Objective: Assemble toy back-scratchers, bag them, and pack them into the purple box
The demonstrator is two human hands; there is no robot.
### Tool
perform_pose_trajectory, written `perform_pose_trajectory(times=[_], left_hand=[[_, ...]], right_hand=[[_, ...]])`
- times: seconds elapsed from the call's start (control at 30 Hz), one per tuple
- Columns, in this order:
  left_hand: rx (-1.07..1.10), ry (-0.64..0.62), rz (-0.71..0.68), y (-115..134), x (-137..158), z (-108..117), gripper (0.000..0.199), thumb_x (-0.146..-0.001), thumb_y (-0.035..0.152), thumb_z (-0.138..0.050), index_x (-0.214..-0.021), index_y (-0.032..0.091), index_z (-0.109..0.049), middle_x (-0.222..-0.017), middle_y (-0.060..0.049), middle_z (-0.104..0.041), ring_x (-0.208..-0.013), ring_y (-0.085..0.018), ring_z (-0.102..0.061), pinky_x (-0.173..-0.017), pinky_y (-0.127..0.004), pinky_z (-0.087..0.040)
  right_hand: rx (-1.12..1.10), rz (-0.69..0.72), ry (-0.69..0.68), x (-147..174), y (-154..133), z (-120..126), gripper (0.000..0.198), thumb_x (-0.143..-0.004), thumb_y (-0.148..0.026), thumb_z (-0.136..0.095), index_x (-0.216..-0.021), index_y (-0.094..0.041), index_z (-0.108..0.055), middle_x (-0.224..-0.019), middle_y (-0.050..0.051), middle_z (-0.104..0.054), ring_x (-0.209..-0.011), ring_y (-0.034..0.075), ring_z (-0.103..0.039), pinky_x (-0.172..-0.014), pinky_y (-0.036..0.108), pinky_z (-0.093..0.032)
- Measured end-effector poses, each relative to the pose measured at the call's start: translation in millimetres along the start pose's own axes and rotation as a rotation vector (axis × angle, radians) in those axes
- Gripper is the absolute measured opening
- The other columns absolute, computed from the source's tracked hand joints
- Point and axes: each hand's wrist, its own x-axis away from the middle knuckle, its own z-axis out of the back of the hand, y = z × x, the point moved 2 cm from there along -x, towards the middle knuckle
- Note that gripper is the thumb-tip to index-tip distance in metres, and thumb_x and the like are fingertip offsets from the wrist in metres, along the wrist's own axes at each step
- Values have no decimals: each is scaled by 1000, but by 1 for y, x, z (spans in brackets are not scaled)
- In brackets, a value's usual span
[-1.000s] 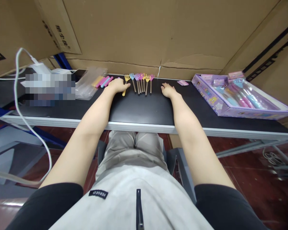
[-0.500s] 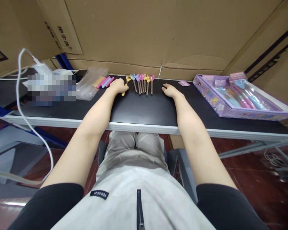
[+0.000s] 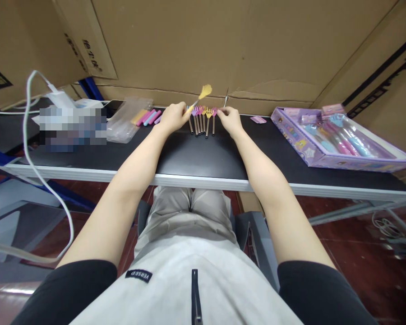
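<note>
In hand [image 3: 172, 119], one scratcher [image 3: 203, 93], seven-ish others [image 3: 202, 112] nearby

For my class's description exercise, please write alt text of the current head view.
A person's left hand holds up a yellow back scratcher; the right hand is beside a row of back scratchers on a black table, between coloured handles and an open purple box.

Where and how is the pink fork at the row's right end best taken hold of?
Probably pinch the pink fork by the middle of its slim shaft, coming from above and the right. The straight shaft points toward the near table edge, with the spread prongs at the far end; a yellow fork lies close on its left, so the right likely has more room.
</note>
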Motion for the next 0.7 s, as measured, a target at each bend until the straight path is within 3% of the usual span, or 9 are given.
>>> perform_pose_trajectory(times=[0.2, 0.33, 0.53, 0.63, 0.7], left_hand=[[184, 38, -314, 11, -1, -14, 19, -102, 40, -59, -103, 21, -64, -86, -7, -70, -90, -25, -68, -88, -36, -50], [250, 3, -304, 27, 7, -10, 20, -101, 41, -60, -103, 21, -65, -87, -6, -71, -90, -24, -67, -88, -36, -50], [438, -143, -149, 51, 4, -15, 33, -106, 43, -49, -109, 17, -70, -96, -7, -72, -96, -23, -68, -93, -36, -51], [404, -190, -213, 59, -11, -31, 39, -105, 36, -43, -120, 14, -72, -112, -10, -74, -111, -27, -67, -103, -40, -51], [259, -287, -269, 67, -19, -42, 43, -100, 31, -47, -132, 16, -70, -136, -13, -69, -131, -31, -59, -117, -46, -43]], right_hand=[[-522, -136, -17, 11, -26, -14, 46, -89, -63, -74, -95, -18, -67, -88, 3, -73, -81, 12, -74, -75, 23, -60], [-712, -255, 25, 17, -38, -9, 45, -87, -60, -78, -86, -18, -62, -69, -3, -62, -62, 8, -65, -61, 18, -56], [-906, -415, 166, 13, -37, 9, 41, -103, -52, -60, -83, -16, -59, -66, -4, -56, -51, 3, -50, -54, 16, -51], [-924, -473, 255, 6, -24, 21, 45, -108, -50, -50, -79, -16, -56, -61, -6, -49, -45, 1, -40, -46, 12, -41], [-873, -493, 274, 1, -12, 26, 46, -107, -53, -53, -80, -16, -58, -60, -6, -47, -42, 1, -36, -42, 12, -36]])
